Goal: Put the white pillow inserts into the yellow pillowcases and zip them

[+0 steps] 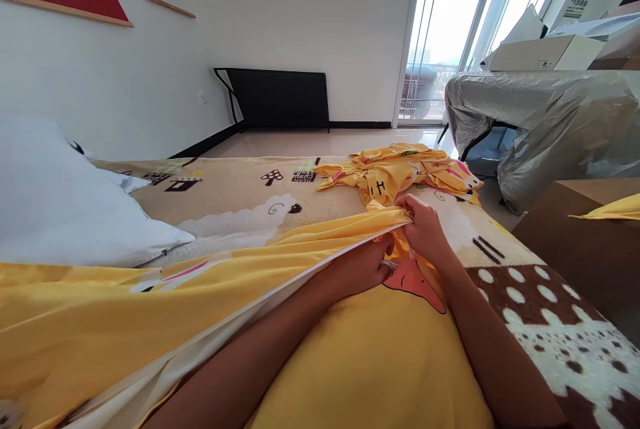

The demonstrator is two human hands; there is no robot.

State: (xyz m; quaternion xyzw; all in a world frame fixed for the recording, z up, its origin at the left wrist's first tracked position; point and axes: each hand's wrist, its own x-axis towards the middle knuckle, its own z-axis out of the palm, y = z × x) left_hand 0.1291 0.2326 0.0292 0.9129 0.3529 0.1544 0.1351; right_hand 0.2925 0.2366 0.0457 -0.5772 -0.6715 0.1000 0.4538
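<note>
A large yellow printed duvet cover (pixel 210 309) stretches from the left edge across the bed and over the foreground, with a white inner edge along its opening. My right hand (pixel 424 227) is closed on the gathered end of the cover's edge. Just left of and below it, my left hand (pixel 373 263) is closed on the cover at the opening, with a thin white strip at its fingers. The left forearm lies along the white edge. A red-orange printed patch (pixel 415 282) shows beneath both hands. Beyond them lies a crumpled heap of matching yellow fabric (pixel 400 169).
White pillows (pixel 75 202) lie at the left on a patterned blanket (pixel 235 182). A brown cardboard box (pixel 585 249) stands at the right, near plastic-wrapped furniture (pixel 540 102) with a white box (pixel 545 54) on top. A black folded panel (pixel 280 99) leans by the wall.
</note>
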